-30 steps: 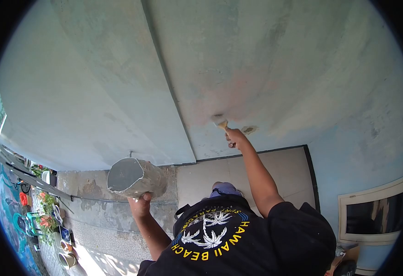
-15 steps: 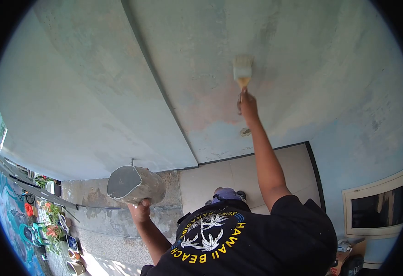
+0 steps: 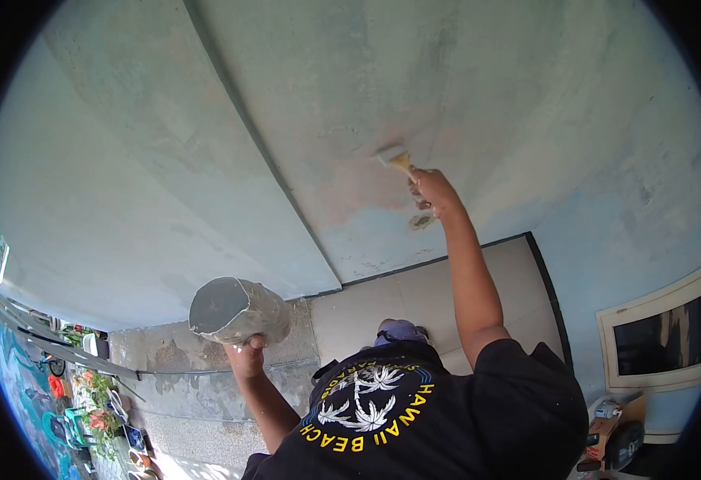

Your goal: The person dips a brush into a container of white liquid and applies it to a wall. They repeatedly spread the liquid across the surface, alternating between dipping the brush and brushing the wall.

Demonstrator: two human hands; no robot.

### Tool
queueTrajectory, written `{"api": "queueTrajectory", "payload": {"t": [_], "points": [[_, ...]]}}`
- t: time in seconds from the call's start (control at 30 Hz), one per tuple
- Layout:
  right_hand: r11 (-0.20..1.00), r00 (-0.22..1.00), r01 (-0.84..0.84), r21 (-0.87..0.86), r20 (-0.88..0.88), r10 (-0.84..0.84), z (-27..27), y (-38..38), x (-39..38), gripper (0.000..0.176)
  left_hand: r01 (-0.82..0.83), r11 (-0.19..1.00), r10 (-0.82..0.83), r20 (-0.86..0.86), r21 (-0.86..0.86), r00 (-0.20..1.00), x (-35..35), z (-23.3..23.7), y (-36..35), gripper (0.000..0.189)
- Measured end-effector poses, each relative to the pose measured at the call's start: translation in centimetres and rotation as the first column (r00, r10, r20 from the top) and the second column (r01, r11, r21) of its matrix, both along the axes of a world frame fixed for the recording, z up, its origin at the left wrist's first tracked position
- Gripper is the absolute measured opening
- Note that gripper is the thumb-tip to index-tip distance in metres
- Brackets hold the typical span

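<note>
In my right hand (image 3: 434,192) is a flat paintbrush (image 3: 399,159), my fingers closed round its light wooden handle. Its pale, wet-looking bristles press against the wall (image 3: 478,120), over a pinkish patch in the worn greenish-blue paint. My left hand (image 3: 246,354) grips a paint-smeared pail (image 3: 266,316) from below, its ragged-edged mouth tipped toward the left. Grey shows inside that mouth. A vertical corner edge (image 3: 262,152) of the wall runs between the pail and the brush.
Below the wall lies a tiled floor (image 3: 410,308) with a dark border. To the left, a rough concrete strip (image 3: 182,388) leads to potted plants (image 3: 98,392). At the right are a cream-framed window (image 3: 662,340) and a box of items (image 3: 618,428).
The brush has come down the wall and slightly left, its bristles now tilted left. My right arm has bent lower. The pail stays in my left hand, nearly in place.
</note>
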State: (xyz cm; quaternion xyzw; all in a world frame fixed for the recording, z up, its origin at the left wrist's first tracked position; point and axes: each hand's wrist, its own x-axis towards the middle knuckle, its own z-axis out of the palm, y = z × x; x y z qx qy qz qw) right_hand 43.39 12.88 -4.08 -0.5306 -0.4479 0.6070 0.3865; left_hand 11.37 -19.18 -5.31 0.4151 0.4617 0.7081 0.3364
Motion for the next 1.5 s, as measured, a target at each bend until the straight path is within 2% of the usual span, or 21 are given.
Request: {"api": "queueTrajectory", "payload": {"t": [0.1,0.13,0.23,0.3,0.37,0.5,0.57,0.67,0.73,0.8,0.9,1.0,1.03,1.1,1.13,1.2,1.23,1.27,1.37,1.43,1.5], "points": [[0.985,0.978,0.052,0.167,-0.207,-0.017,5.8,-1.4,0.8,0.038,0.026,0.999,-0.026,0.003,0.027,1.000,0.8,1.0,0.7,0.106],[0.939,0.929,0.119,0.322,-0.370,0.009,6.7,-1.4,0.1,0.039,0.025,0.999,-0.025,0.008,0.020,1.000,0.5,0.5,0.5,0.106],[0.830,0.800,0.242,0.502,-0.588,0.122,5.5,0.1,-1.7,0.041,0.014,0.998,-0.011,0.052,-0.059,0.999,-0.2,-0.3,0.3,0.107],[0.908,0.887,0.156,0.388,-0.460,0.044,1.3,1.3,-2.8,0.044,0.008,0.998,-0.005,0.037,-0.067,0.999,0.8,0.1,0.3,0.108],[0.932,0.977,0.168,0.320,-0.178,-0.115,-6.6,1.6,-4.7,0.047,0.010,0.999,-0.008,0.039,-0.041,0.999,1.1,0.1,0.7,0.108],[0.996,0.995,0.080,-0.046,-0.055,-0.083,-18.7,-1.5,-4.9,0.048,0.032,0.999,-0.031,0.055,-0.019,0.998,1.0,-0.3,0.8,0.107],[0.902,0.984,-0.086,-0.423,-0.179,0.009,-21.2,-2.8,-2.8,0.044,0.058,0.998,-0.057,0.052,-0.023,0.997,1.0,-0.2,0.6,0.106],[0.766,0.981,-0.180,-0.617,-0.052,0.188,-20.6,-0.7,-1.4,0.038,0.071,0.997,-0.072,0.046,0.014,0.996,0.6,-0.3,1.0,0.105],[0.844,0.967,-0.196,-0.500,0.044,0.251,-17.2,1.5,-0.1,0.032,0.069,0.997,-0.071,0.052,0.042,0.996,0.7,-0.7,0.8,0.104],[0.940,0.982,-0.116,-0.320,-0.178,0.060,-6.6,2.8,1.3,0.030,0.031,0.999,-0.033,0.090,0.024,0.995,1.0,-0.4,0.8,0.109],[0.994,0.972,-0.111,0.012,-0.207,0.111,5.5,0.3,2.9,0.035,0.010,0.999,-0.016,0.114,0.049,0.993,1.4,-0.3,0.9,0.110],[0.885,0.929,0.069,0.461,-0.352,0.111,12.4,-2.6,4.1,0.038,0.011,1.000,-0.013,0.127,0.017,0.992,1.9,-0.6,0.6,0.110],[0.889,0.931,0.067,0.454,-0.349,0.108,13.8,-2.2,3.7,0.038,0.011,1.000,-0.012,0.132,0.008,0.991,1.8,-0.8,0.3,0.110],[0.681,0.793,0.352,0.643,-0.591,0.148,16.0,-1.0,2.1,0.040,0.035,0.999,-0.032,0.092,-0.032,0.995,1.0,-1.1,0.3,0.109],[0.680,0.792,0.350,0.644,-0.591,0.152,15.4,-0.3,1.2,0.040,0.031,0.999,-0.029,0.091,-0.029,0.995,1.2,-0.4,0.7,0.109],[0.817,0.766,0.283,0.501,-0.631,0.122,10.8,2.6,-0.5,0.044,0.102,0.994,-0.105,0.090,0.038,0.990,2.3,0.5,1.3,0.107],[0.897,0.822,0.126,0.423,-0.551,0.145,6.2,3.7,-1.3,0.047,0.098,0.994,-0.102,0.100,0.041,0.990,2.3,0.5,1.3,0.107],[0.880,0.946,0.149,0.451,-0.323,0.006,1.1,3.6,-2.5,0.049,0.100,0.995,-0.103,0.108,0.031,0.989,2.4,0.2,1.3,0.106],[0.992,0.998,0.042,0.122,-0.040,-0.038,-12.0,-0.5,-3.5,0.052,0.082,0.997,-0.080,0.141,-0.004,0.987,3.0,0.1,1.0,0.105],[0.954,0.995,-0.100,-0.282,-0.050,0.089,-18.5,-2.8,-2.1,0.050,0.075,0.997,-0.069,0.150,-0.036,0.986,2.9,-0.7,0.6,0.105],[0.835,0.988,-0.050,-0.548,0.092,0.120,-21.2,-4.0,-1.3,0.043,0.008,0.998,0.001,0.133,-0.063,0.991,2.5,-2.2,0.4,0.104]]}}
